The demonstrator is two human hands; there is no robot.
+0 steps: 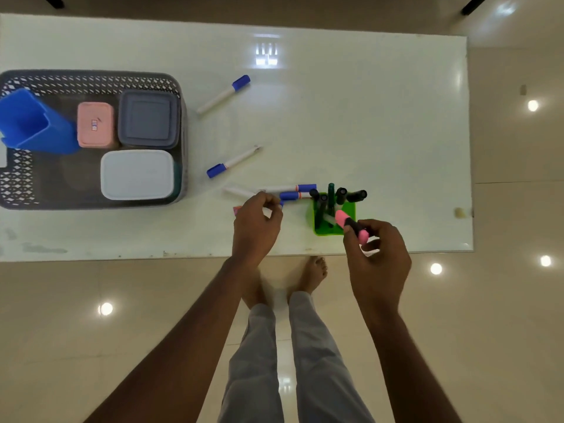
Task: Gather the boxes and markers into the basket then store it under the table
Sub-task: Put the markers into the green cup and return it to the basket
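Markers (300, 188) were not all packed yet. The right hand (377, 254) pinched a pink marker (351, 224) just above the green holder (349, 210) by the near edge of the table (122, 239). The left hand (256, 222) curled its fingers round a blue-tipped marker (281, 204) beside it. Two more blue-capped markers (227, 93) lay farther out. The basket (91, 76) with the boxes (137, 174) sat far left. The full holder might tip if bumped, and round markers could roll off the edge.

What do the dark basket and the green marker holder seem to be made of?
The basket looks like moulded plastic, dark grey and matt; its walls show a regular perforated lattice. The green holder is probably plastic too, bright and slightly glossy, with smooth, even colour.
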